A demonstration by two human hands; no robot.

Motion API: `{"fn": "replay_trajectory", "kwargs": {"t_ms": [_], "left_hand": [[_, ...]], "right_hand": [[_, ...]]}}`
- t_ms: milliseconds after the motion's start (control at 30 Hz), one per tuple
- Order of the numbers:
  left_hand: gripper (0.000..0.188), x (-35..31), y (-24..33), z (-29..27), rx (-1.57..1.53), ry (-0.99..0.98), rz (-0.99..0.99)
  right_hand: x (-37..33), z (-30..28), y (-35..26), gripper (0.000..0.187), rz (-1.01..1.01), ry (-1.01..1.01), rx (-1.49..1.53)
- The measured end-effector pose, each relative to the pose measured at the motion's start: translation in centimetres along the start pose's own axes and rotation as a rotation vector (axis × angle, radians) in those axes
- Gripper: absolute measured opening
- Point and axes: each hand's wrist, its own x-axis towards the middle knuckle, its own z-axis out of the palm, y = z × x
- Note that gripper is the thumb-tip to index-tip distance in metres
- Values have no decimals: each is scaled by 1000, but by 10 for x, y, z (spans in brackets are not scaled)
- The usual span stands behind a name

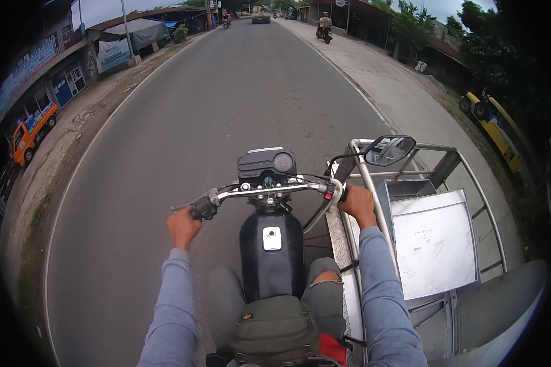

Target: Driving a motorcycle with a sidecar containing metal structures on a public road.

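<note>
I am astride a motorcycle with a black fuel tank [272, 260] and a silver handlebar [272, 192]. My left hand [183, 227] is closed around the left handlebar grip, beside its black switch housing [204, 208]; the clutch lever [180, 208] reaches out past the knuckles. On the other side, my right hand [359, 205] wraps the right grip, next to a red switch [329, 193]. Both grips are mostly covered by the fingers. A black instrument cluster [266, 163] sits ahead of the bar. An olive bag [275, 330] rests at my lap.
A metal-framed sidecar [368, 174] with a silver box [433, 244] is attached at right, below a mirror [390, 150]. Ahead on the grey road [226, 92] is a vehicle [261, 19]; a motorcyclist [324, 29] is at right. An orange truck [34, 134] stands left, a yellow vehicle [494, 128] right.
</note>
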Motion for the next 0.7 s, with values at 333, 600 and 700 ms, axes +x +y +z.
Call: {"fn": "replay_trajectory", "kwargs": {"t_ms": [333, 600, 700], "left_hand": [[42, -6, -6, 2, -30, 50, -12], [41, 9, 4, -8, 31, -58, -27], [42, 7, -2, -9, 65, -82, -50]], "right_hand": [[3, -2, -4, 42, -36, 43, 43], [8, -22, 6, 45, -90, -156, 175], [7, -27, -6, 51, -44, -165, 147]]}}
